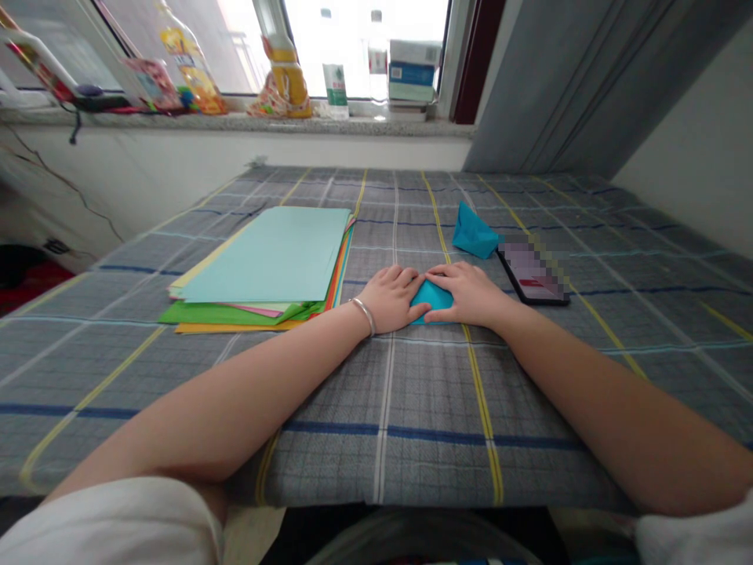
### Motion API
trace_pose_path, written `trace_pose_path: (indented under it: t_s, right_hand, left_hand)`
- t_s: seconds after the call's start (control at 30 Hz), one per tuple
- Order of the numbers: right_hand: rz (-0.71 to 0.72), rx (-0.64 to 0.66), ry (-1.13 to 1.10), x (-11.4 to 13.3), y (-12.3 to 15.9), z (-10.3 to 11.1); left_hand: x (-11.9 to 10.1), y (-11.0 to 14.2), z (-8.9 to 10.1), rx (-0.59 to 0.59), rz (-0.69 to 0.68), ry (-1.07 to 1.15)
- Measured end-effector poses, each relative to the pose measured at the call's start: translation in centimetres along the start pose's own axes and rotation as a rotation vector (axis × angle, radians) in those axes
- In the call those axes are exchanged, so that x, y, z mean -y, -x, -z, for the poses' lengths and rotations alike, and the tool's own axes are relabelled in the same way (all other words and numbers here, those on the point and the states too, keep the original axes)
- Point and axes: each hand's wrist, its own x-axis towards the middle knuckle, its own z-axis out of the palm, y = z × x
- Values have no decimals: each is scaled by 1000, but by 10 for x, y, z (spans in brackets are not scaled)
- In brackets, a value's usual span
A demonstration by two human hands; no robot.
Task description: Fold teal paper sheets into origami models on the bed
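Note:
A small folded sheet of blue paper point(432, 296) lies on the cloth in front of me, partly covered by both hands. My left hand point(391, 298), with a silver bangle at the wrist, holds its left side, fingers close together and thumb along the near edge. From the other side my right hand point(462, 293) grips the paper, forefinger at the top and thumb at the near edge. The fingertips of both hands almost meet at the top. Just beyond my right hand sits a folded blue paper piece point(472, 233) with a raised point.
A stack of coloured paper point(271, 255), light blue on top, lies to the left. On the right is a black-edged phone point(532, 271). A checked grey cloth point(435, 392) covers the table. Bottles and boxes point(412, 71) line the windowsill behind; a grey curtain point(565, 78) hangs at right.

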Motion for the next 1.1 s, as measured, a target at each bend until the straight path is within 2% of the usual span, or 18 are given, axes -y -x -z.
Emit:
trace_pose_path:
  t_s: [0.23,0.43,0.63,0.77,1.1]
  right_hand:
    - [-30,114,-24,-5,-2,-6]
    - [-101,203,-74,-6,1,0]
    - [-92,203,25,-14,7,10]
    - [-117,250,42,-23,12,15]
    - [-149,323,23,-38,22,22]
  left_hand:
    - [1,1,-1,73,30,45]
    - [6,-1,4,125,8,120]
    - [14,-1,9,199,-36,167]
    - [21,2,15,269,-59,174]
    - [42,17,26,346,23,168]
